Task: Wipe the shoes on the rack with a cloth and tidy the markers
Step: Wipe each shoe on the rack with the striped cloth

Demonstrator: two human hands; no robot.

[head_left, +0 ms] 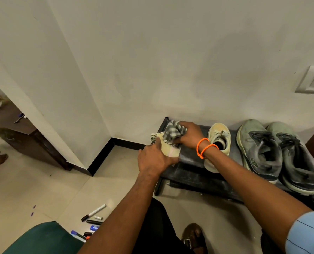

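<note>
A black shoe rack [192,173] stands against the wall. My left hand [155,158] grips a pale yellow shoe [168,148] at the rack's left end. My right hand [191,135], with orange bands on the wrist, presses a grey-and-white striped cloth [173,132] onto that shoe. Its mate, another pale yellow shoe [217,143], sits in the middle of the rack. Two grey-green sneakers [258,149] [297,158] lie at the right end. Several markers [93,212] are scattered on the floor at the lower left.
A dark wooden cabinet [22,132] stands at the left behind a wall corner. A green seat edge [40,237] fills the lower left. My sandalled foot [193,237] rests on the tiled floor. A wall switch [313,79] is at the right.
</note>
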